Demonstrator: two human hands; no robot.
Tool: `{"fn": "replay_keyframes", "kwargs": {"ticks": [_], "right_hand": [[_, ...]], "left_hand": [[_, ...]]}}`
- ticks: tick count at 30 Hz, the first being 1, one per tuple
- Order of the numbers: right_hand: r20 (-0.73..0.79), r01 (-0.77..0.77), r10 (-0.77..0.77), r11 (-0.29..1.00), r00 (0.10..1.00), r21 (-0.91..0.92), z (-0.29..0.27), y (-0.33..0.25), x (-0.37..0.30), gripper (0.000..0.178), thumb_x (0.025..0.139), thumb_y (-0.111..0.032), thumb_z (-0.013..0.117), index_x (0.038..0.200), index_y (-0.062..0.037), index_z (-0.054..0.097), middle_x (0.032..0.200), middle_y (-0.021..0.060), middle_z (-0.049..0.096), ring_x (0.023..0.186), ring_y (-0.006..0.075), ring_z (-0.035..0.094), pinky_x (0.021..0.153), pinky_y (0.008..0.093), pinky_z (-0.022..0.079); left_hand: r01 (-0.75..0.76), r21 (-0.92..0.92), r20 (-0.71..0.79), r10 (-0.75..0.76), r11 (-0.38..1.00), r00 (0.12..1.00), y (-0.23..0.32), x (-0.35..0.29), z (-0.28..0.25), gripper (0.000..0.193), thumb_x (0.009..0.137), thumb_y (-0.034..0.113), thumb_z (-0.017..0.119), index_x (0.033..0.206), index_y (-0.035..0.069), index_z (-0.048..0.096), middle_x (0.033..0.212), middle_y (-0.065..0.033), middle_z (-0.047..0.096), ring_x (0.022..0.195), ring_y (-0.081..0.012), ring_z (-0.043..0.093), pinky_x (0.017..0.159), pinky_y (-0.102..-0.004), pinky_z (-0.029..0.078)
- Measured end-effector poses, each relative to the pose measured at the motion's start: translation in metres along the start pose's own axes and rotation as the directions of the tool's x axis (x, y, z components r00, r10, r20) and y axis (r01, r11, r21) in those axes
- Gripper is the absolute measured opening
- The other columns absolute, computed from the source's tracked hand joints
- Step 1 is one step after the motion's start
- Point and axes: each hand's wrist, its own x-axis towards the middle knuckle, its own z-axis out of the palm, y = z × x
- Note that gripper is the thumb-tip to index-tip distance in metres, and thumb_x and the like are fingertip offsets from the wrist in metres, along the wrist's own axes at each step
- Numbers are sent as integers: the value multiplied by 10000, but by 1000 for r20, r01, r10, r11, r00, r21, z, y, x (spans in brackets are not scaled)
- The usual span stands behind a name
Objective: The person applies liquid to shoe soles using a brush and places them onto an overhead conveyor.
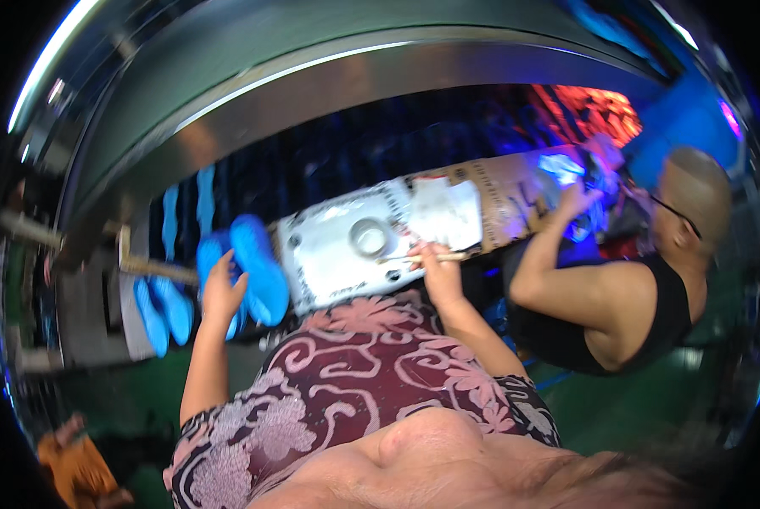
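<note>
While R grip (pixel 437 263) holds brush (pixel 454 256), bowl (pixel 369 250) just L.

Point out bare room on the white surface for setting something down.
The widest patch is on the white surface, between the round bowl and the blue soles. The pale sheet beyond the right hand also looks bare. It's crowded near the bowl, where that hand holds a thin stick.

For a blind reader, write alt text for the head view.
The right hand holds a pale stick, perhaps a brush, beside a round cup on a white sheet; the left hand is by blue shoe soles, a co-worker at right.
</note>
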Motion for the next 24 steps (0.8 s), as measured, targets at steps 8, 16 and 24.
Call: {"fn": "replay_keyframes", "kwargs": {"ticks": [8,16,24], "right_hand": [[26,-39,41,998,999,-57,2,-1,3,319,931,-234,473,789,18,607,694,57,578,598,103,514,585,229,399],[-8,-97,97,994,995,-55,6,3,-5,351,931,-263,474,787,20,622,672,45,575,614,92,503,603,221,384],[24,-103,107,988,994,-114,11,-3,2,338,923,-261,480,802,25,612,667,50,552,621,102,487,611,230,372]], "left_hand": [[99,185,99,-119,978,988,-42,-19,66,192,712,158,565,864,44,586,837,-177,616,765,-373,585,667,-441,469],[205,194,189,-241,959,952,-19,-18,71,307,685,296,626,795,15,572,745,-161,625,706,-348,599,636,-437,467],[477,-636,282,-393,607,876,-29,-23,71,336,746,172,595,1019,1,501,821,-138,612,753,-256,617,682,-363,498]]}}
